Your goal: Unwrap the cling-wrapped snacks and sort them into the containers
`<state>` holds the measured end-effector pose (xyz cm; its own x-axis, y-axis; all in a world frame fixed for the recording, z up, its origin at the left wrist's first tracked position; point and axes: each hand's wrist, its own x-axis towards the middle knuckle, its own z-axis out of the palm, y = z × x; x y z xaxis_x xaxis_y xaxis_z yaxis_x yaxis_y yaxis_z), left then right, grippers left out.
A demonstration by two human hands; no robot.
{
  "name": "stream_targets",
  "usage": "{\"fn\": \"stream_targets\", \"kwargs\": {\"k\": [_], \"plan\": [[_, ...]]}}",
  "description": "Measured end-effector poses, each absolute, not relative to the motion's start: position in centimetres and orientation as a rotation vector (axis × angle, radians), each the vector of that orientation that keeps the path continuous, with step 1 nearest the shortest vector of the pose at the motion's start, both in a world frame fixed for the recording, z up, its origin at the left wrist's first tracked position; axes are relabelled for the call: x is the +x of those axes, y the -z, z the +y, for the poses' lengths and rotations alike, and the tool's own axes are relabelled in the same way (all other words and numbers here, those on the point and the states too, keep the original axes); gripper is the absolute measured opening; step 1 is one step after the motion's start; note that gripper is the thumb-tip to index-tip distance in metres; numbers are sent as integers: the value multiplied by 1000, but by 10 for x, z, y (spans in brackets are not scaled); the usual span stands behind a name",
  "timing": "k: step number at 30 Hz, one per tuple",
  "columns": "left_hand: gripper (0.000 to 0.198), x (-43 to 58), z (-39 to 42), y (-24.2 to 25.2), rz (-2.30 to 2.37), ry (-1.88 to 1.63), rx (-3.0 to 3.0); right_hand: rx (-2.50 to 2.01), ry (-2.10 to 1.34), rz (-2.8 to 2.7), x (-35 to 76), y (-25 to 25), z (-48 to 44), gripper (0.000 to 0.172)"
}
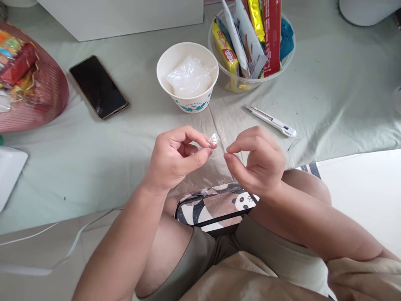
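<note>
My left hand [180, 155] pinches a small crumpled bit of clear plastic film [214, 139] between thumb and forefinger. Just to its right, thumb and forefinger of my right hand [255, 158] are pressed together; whatever they grip is too thin or transparent to make out. More clear plastic [203, 180] hangs below the hands, over a panda-print item [225, 205] between my legs. Beyond the hands stands a white paper bowl [196, 100] with crumpled clear plastic bags [189, 77] in it. A white utility knife [272, 121] lies on the cloth beyond my right hand.
A black phone [98, 87] lies left of the bowl. Behind stands a clear plastic tub [238, 85] of packaged snacks. A pink ribbed basket [50, 92] of wrapped sweets is at the far left. A white box [131, 16] sits at the back on the green cloth [338, 100].
</note>
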<state>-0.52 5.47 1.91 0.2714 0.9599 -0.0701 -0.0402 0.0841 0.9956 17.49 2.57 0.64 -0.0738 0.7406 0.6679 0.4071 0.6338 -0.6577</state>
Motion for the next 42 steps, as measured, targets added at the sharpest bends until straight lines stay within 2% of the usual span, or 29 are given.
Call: {"fn": "stream_targets", "kwargs": {"k": [6,19,22,28,36,42], "plan": [[14,0,54,-20,980,-989,1239,-959,-274,-1733,173,-2,30,7],[13,-3,51,-13,1008,-954,1231,-1052,-169,-1741,173,-4,29,13],[15,-3,51,-13,1019,-941,1251,-1093,-240,-1731,173,-3,29,16],[7,-4,50,-14,1007,-945,1247,-1119,-373,-1719,174,-5,29,16],[14,-10,57,-18,1089,-883,1264,-1213,-634,-1617,179,-10,30,15],[15,-16,63,-20,1172,-903,1203,-1355,-926,-1329,186,3,41,19]]}}
